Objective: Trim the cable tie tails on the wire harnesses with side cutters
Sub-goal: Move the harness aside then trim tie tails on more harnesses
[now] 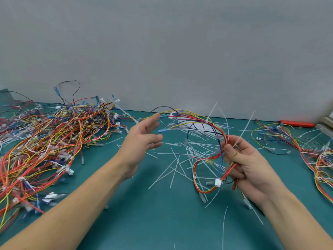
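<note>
My right hand (246, 165) grips a wire harness (201, 123) of red, yellow and blue wires, lifted above the green mat. Long white cable tie tails (210, 112) stick up from the harness near my fingers. A white connector (217, 182) hangs from its lower loop. My left hand (142, 141) hovers open to the left of the harness, fingers relaxed and holding nothing. A red-handled tool (295, 123), possibly the side cutters, lies at the far right by the wall; its jaws are hidden.
A large heap of harnesses (45, 141) covers the left of the green mat (153, 204). A smaller pile (306, 150) lies at the right. Several cut white tie tails (173, 165) are scattered across the middle. A grey wall stands behind.
</note>
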The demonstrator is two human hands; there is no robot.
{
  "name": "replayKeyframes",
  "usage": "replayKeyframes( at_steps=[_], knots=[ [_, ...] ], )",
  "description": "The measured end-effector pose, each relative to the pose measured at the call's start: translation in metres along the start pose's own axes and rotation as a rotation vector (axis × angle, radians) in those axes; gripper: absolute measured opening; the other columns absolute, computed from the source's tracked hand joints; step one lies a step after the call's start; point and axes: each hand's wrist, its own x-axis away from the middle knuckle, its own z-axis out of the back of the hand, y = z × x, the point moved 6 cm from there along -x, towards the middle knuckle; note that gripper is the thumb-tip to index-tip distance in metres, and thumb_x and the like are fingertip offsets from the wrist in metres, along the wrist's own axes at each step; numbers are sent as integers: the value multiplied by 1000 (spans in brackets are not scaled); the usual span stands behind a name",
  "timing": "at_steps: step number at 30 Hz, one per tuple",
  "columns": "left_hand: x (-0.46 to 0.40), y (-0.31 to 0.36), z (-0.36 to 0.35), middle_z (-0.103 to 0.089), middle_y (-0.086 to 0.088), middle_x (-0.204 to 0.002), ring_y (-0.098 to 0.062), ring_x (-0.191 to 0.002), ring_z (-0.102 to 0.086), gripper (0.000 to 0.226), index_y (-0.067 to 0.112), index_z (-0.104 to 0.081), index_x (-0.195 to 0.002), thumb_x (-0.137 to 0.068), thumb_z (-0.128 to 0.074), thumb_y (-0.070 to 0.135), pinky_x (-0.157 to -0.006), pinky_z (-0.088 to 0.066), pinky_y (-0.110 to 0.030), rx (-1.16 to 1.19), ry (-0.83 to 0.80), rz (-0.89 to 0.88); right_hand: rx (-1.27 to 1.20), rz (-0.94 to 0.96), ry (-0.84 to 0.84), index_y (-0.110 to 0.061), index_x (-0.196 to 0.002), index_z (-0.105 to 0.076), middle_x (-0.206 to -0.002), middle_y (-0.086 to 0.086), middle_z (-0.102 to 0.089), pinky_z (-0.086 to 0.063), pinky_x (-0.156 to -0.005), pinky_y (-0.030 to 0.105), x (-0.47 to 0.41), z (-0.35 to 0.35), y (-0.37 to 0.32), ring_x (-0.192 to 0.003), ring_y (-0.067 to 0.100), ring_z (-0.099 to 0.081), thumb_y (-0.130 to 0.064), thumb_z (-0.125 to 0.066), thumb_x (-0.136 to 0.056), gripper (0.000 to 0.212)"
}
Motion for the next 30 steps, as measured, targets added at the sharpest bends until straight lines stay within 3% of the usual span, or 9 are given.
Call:
replayKeyframes(
  at_steps=[3,6,10,16,22,24,27,30],
  knots=[
    [-2,-2,5,-42,8,-160,-6,-141,-47,77,34,-39,-156,-92,-65,2,-105,-54,-46,24,36,-20,-71,-72,16,-14,-103,-68,-81,0,-58,-19,-30,13,-3,6,4,-36,-1,-24,-10,-65,-82,21],
    [-6,-1,10,-48,13,-156,-9,-128,-62,78,41,-27,-159,-96,-68,20,-94,-60,-45,109,56,-67,-111,-129,43,-14,-106,-65,-84,-1,-59,-19,-28,13,-5,11,8,-34,0,-25,-11,-63,-84,22],
    [-5,8,11,-75,4,-122,-24,-100,-77,39,41,-49,-145,-107,-54,33,-67,-61,-26,39,99,-177,-98,-145,74,-12,-102,-63,-79,0,-63,-20,-27,12,-5,10,10,-35,0,-26,-10,-64,-82,21],
    [-3,11,16,-79,-1,-110,-22,-83,-78,21,28,-70,-120,-106,-55,33,-58,-53,-21,113,181,-158,-105,-198,104,-10,-102,-61,-59,-9,-57,-20,-28,12,-3,10,12,-34,2,-26,-7,-57,-95,8],
    [-5,1,20,-80,1,-106,-19,-77,-77,21,24,-66,-123,-107,-54,31,-50,-52,-21,135,268,-49,-336,-259,60,-14,-101,-63,-73,-8,-54,-24,-33,10,2,-8,16,-39,5,-28,-16,-60,-89,12],
    [-4,-11,23,-80,3,-100,-17,-68,-75,20,21,-63,-123,-107,-55,27,-44,-50,-22,66,316,71,-423,-247,-4,-11,-114,-66,-91,-3,-62,-28,-37,9,4,-22,19,-44,4,-25,-17,-60,-90,25],
    [-1,-33,13,-80,-1,-89,-17,-48,-64,20,17,-66,-111,-105,-55,33,-38,-38,-20,-231,200,272,-192,-157,-121,1,-125,-68,-111,6,-61,-33,-41,12,11,-41,20,-49,4,-30,-19,-65,-86,44],
    [3,-46,-8,-79,-8,-80,-17,-42,-55,46,9,-69,-99,-105,-49,50,-37,-30,-18,-328,-14,360,176,-118,-213,-11,-125,-73,-79,-1,-58,-32,-43,18,24,-52,26,-51,7,-34,-22,-74,-83,43]
  ],
)
